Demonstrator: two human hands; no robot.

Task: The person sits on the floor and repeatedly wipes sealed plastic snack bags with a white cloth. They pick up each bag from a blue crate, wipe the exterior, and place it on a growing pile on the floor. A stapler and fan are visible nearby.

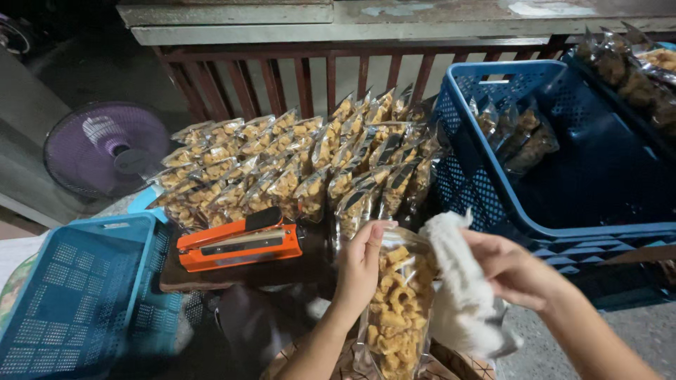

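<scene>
Wiping down a filled snack pouch beside the sealer.

Large dark blue crate (563,204) on the right nearly bare, only a few pouches inside; many finished pouches (303,158) lined up behind the orange heat sealer (239,246). Clear pouch of fried snacks (396,309) held upright at centre, top gripped by curled left hand (360,271); white cloth (458,288) pinched in right hand (510,271) against its side. Judged mostly packed, crating barely begun.

Both forearms rise from the 6 o'clock edge. The left hand (360,271) stands upright near centre, palm turned toward 3 o'clock, fingers curled at the top. The right hand (508,269) reaches in from 4 o'clock, its 5 fingers pinched together toward 9 o'clock.
</scene>
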